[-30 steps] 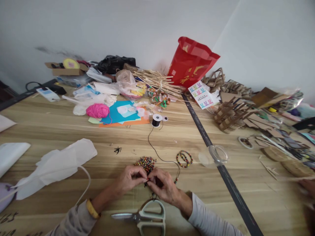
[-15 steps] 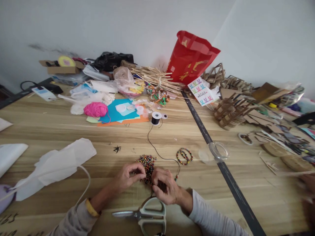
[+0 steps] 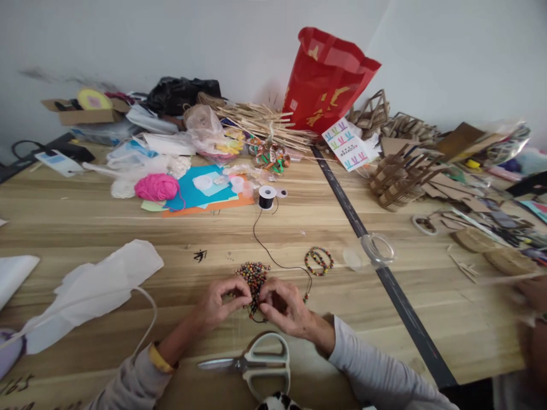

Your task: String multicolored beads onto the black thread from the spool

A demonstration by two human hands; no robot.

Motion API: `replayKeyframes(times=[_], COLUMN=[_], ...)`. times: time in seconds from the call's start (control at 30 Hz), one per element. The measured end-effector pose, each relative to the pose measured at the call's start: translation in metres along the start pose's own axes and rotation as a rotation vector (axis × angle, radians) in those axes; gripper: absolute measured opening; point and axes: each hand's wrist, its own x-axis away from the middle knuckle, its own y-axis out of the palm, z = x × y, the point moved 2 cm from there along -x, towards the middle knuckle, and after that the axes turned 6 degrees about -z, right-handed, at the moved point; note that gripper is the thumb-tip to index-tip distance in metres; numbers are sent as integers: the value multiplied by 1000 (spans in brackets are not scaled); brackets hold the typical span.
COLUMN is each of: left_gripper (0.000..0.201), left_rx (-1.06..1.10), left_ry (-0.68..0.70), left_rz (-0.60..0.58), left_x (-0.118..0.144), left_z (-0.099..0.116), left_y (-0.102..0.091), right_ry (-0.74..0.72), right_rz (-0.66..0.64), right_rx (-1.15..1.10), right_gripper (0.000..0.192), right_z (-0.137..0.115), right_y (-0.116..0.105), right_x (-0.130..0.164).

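Note:
A pile of small multicoloured beads (image 3: 253, 273) lies on the wooden table, just beyond my fingertips. My left hand (image 3: 228, 299) pinches thumb to forefinger at the pile's near edge; what sits in the pinch is too small to make out. Close beside it, my right hand (image 3: 284, 307) is closed in a pinch on a black cord (image 3: 273, 257). This cord runs from a white-ended spool (image 3: 266, 198), with a few beads threaded near the right wrist, and its end curls under the fingers. Light-handled scissors (image 3: 265, 361) lie nearer to me, blades pointing left.
Two beaded bracelets (image 3: 319, 261) lie right of the cord, near a clear tape roll (image 3: 379, 249). Short black pieces (image 3: 199, 255) lie left. Pink yarn (image 3: 156, 187), a red bag (image 3: 329, 82) and woven baskets (image 3: 391, 182) stand farther back. Another person's hand (image 3: 534, 293) is at the right edge.
The view has shifted slightly, so the table things sit higher in the picture. My two hands have come a little closer together, and the cord end shows below the right fingers.

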Motion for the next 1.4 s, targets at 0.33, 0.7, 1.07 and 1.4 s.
replayKeyframes(times=[0.33, 0.7, 1.07, 1.4], left_gripper=[11, 9, 16, 16], left_rx=[-57, -75, -107, -137], left_ry=[120, 149, 103, 78], left_rz=[2, -1, 24, 35], left_x=[-1, -3, -3, -3], left_z=[7, 6, 5, 8], left_y=[5, 6, 6, 6], right_ry=[-52, -42, -66, -66], right_rz=[18, 61, 40, 53], right_rx=[23, -5, 28, 48], right_gripper=[16, 21, 25, 22], right_z=[4, 4, 1, 3], right_y=[4, 3, 2, 2], right_x=[-1, -1, -1, 1])
